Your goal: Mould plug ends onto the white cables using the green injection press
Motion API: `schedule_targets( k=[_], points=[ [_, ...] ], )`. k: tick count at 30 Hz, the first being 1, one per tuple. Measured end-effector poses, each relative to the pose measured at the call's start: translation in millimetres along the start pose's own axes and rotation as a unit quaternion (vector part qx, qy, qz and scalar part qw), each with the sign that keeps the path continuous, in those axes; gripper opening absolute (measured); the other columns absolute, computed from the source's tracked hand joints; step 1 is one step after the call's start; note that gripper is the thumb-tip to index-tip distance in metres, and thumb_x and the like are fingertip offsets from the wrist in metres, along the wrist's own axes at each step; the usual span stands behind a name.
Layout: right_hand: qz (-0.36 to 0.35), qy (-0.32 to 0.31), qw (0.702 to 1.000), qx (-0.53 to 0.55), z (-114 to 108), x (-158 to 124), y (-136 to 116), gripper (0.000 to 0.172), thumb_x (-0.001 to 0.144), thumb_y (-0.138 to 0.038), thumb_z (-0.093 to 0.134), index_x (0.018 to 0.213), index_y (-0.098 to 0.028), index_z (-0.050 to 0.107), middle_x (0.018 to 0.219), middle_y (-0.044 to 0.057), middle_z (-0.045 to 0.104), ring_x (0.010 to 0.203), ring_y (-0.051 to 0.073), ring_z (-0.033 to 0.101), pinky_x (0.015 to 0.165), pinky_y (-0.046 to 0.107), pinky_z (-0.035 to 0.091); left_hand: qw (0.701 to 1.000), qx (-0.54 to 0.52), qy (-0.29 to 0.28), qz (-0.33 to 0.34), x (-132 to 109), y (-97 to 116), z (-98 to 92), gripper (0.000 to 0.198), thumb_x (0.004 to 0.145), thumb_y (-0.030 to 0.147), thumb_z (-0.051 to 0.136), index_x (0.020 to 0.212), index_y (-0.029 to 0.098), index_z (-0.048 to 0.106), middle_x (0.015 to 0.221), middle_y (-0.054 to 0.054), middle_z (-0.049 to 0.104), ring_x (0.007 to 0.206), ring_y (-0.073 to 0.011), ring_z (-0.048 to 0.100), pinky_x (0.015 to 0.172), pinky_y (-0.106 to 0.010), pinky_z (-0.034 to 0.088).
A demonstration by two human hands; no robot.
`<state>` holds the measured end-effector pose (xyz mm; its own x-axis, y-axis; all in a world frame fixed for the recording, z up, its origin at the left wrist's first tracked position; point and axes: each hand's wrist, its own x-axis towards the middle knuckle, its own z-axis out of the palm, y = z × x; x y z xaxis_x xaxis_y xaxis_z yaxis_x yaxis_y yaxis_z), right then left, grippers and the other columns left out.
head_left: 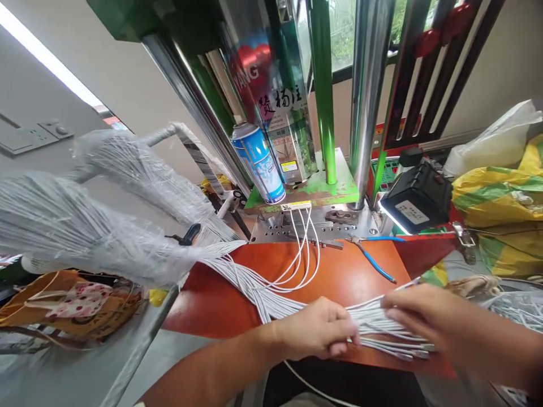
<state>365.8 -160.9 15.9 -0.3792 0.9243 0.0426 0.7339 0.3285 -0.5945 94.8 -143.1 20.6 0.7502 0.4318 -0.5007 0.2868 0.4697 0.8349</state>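
A bundle of thin white cables [271, 299] runs across the orange-red work surface, with its tipped ends at the right. My left hand [318, 329] lies over the bundle, its fingers curled and thumb pressed in, closed on white cable. To its right, my right hand [424, 314] is above the cable ends, slightly blurred. Its fingers are bent together, and what they hold, if anything, is hidden. Several white cables [303, 243] loop up from the bundle to the front of a green press [335, 189]. Blue-handled pliers [375, 263] lie open behind the bundle.
A blue spray can [258, 161] stands on the press's green plate. Plastic-wrapped cable bundles [85, 226] hang over a rack at the left. A black box-shaped lamp [418, 198] and yellow-green bags [500, 209] are at the right. An orange bag [80, 311] sits low left.
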Motion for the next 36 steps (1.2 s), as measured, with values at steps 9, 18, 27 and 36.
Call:
schedule_targets(
  k=[9, 18, 27, 36],
  points=[
    [0.033, -0.092, 0.963, 0.252, 7, 61, -7, 0.034, 0.095, -0.052, 0.059, 0.088, -0.022, 0.073, 0.085, 0.004, 0.073, 0.079, 0.020, 0.067, 0.074, 0.032, 0.052, 0.988, -0.149, 0.026, -0.005, 10, 1, -15.0, 0.048, 0.084, 0.058, 0.075, 0.096, 0.013, 0.063, 0.060, 0.003, 0.058, 0.039, -0.0046, 0.042, 0.038, -0.018, 0.032],
    [0.014, 0.083, 0.990, 0.110, 48, 116, -22, 0.051, 0.109, -0.038, 0.020, 0.127, -0.019, 0.063, 0.112, 0.011, 0.071, 0.102, 0.024, 0.067, 0.087, 0.036, 0.054, 0.982, -0.136, 0.111, 0.069, 36, 28, -47.2, 0.052, 0.082, 0.062, 0.075, 0.087, 0.013, 0.060, 0.054, 0.007, 0.047, 0.039, -0.0015, 0.027, 0.038, -0.017, 0.017],
    [0.053, 0.092, 0.981, -0.160, 72, 120, -11, 0.019, 0.099, -0.020, 0.047, 0.086, -0.018, 0.061, 0.092, 0.012, 0.066, 0.090, 0.027, 0.058, 0.078, 0.037, 0.040, 0.974, -0.059, 0.187, 0.116, 44, -2, -62.8, 0.057, 0.076, 0.061, 0.080, 0.096, 0.010, 0.062, 0.068, -0.001, 0.061, 0.055, -0.0097, 0.057, 0.054, -0.022, 0.050],
    [0.053, 0.159, 0.984, -0.067, 80, 43, 8, 0.024, 0.106, -0.030, 0.038, 0.101, -0.022, 0.060, 0.091, 0.006, 0.069, 0.082, 0.022, 0.065, 0.071, 0.033, 0.040, 0.985, -0.011, 0.161, 0.059, 58, 5, -50.0, 0.049, 0.072, 0.056, 0.081, 0.078, 0.013, 0.059, 0.059, 0.000, 0.060, 0.039, -0.0096, 0.054, 0.039, -0.021, 0.042]
  ],
)
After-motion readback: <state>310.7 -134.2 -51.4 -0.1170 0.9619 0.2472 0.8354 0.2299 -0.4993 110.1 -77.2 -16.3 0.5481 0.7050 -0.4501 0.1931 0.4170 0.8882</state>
